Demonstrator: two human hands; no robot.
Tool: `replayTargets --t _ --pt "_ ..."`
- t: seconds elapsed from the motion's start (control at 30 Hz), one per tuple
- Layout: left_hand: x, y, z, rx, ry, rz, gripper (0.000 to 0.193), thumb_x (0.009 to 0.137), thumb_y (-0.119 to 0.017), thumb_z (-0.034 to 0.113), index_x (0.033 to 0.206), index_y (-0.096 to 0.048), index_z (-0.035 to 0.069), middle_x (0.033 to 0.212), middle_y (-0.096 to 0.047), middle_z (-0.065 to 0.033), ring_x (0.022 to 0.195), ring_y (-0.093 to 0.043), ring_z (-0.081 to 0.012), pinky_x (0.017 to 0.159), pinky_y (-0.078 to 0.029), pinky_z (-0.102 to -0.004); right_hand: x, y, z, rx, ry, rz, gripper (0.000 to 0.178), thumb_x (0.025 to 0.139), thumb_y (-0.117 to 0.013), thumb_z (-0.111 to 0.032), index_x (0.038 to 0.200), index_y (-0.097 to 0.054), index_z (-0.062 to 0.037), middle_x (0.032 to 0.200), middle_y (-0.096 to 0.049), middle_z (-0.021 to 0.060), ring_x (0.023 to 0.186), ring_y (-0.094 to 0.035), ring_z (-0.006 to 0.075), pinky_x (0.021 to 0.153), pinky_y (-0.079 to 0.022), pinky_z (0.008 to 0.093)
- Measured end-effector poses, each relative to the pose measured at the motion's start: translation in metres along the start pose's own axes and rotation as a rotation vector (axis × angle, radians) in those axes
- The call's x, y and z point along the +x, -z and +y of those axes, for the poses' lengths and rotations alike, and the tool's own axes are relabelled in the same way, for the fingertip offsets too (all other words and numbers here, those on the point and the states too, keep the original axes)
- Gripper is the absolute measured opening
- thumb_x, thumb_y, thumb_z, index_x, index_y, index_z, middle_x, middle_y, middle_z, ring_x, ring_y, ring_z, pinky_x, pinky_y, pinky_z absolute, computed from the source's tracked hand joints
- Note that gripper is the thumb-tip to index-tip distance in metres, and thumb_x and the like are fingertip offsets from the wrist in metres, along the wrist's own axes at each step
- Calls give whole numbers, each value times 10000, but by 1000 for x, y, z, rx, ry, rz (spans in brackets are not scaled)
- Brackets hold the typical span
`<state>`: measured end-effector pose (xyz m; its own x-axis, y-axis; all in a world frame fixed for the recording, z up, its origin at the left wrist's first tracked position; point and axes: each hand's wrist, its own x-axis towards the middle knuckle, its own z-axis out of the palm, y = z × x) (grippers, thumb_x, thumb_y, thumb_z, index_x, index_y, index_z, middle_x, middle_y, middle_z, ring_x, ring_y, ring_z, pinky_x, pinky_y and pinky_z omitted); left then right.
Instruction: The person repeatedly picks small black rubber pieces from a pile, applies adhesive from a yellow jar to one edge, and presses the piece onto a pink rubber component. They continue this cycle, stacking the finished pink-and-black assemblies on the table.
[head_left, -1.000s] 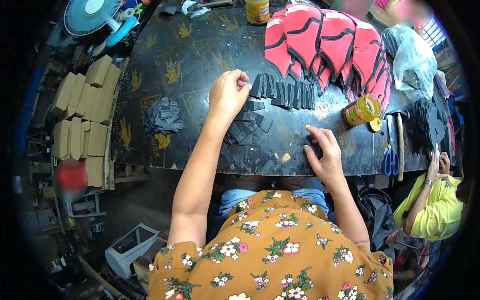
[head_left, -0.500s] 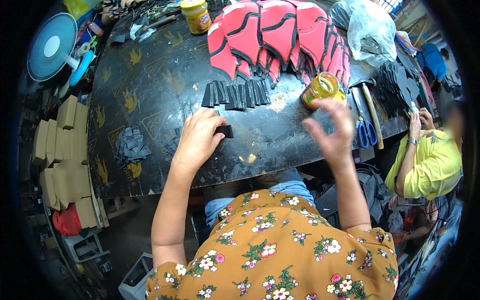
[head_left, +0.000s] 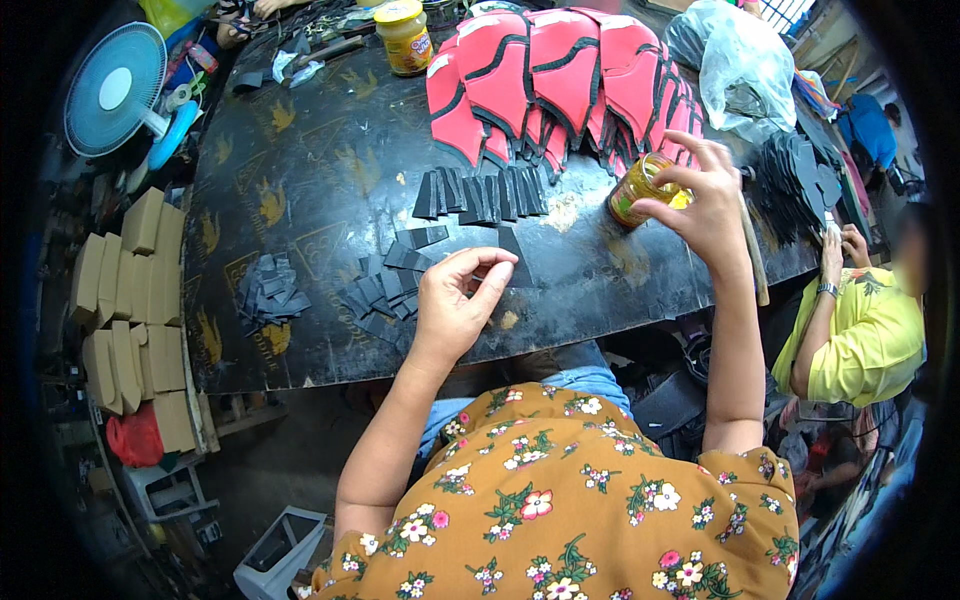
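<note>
My left hand (head_left: 455, 300) is above the near part of the black table, thumb and fingertips pinched at a small black strip (head_left: 517, 262). My right hand (head_left: 705, 205) reaches over an uncapped glass jar (head_left: 632, 195) with yellowish contents. Its thumb and fingers are curved and apart beside the jar's mouth; nothing shows between them, and I cannot tell whether they touch the glass. Beyond my left hand, several black strips (head_left: 480, 195) lie in a row. Closer in are a loose heap of strips (head_left: 385, 285) and another pile of dark pieces (head_left: 270, 292).
Red-pink padded pieces with black edging (head_left: 565, 75) are stacked at the far side. A yellow-lidded jar (head_left: 403, 40) stands left of them. At right lie a wooden handle (head_left: 753, 250), black cut pieces (head_left: 795, 185) and a plastic bag (head_left: 745, 70). A person in yellow (head_left: 855, 330) works there.
My left hand has moved right and nearer with the black strip, uncovering the loose heap. My right hand has risen to the jar. My right arm now covers the blue-handled scissors.
</note>
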<state>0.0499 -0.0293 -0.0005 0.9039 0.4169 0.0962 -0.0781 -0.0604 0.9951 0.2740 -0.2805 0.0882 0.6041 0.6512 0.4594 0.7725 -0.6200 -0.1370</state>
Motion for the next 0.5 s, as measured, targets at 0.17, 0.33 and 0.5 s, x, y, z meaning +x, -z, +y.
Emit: replayTargets --t 0.17,0.33,0.5 --pt "6 -13 -7 -383 138 62 549 983 -783 4 1490 -572 -3 1019 -739 -52 848 -682 -65 713 -548 -214 -29 6 -3 11 -31 318 332 751 -961 -298 986 -819 -112 1337 -702 119 1242 -610 334 1065 -458 464" --pt "13 -16 1 -417 256 10 461 983 -793 35 1413 -644 -38 1041 -740 -22 869 -698 -63 715 -579 -225 -47 21 -17 156 -15 141 273 786 -941 -228 998 -833 -93 1289 -687 113 1209 -623 306 1028 -482 447" --pt "16 -19 11 -388 282 -54 390 979 -784 27 1357 -699 -20 1095 -758 -29 908 -718 -81 720 -581 -236 -47 -6 -70 942 -111 -145 317 941 -694 18 1216 -825 -67 1147 -678 93 1159 -647 230 1042 -496 351"
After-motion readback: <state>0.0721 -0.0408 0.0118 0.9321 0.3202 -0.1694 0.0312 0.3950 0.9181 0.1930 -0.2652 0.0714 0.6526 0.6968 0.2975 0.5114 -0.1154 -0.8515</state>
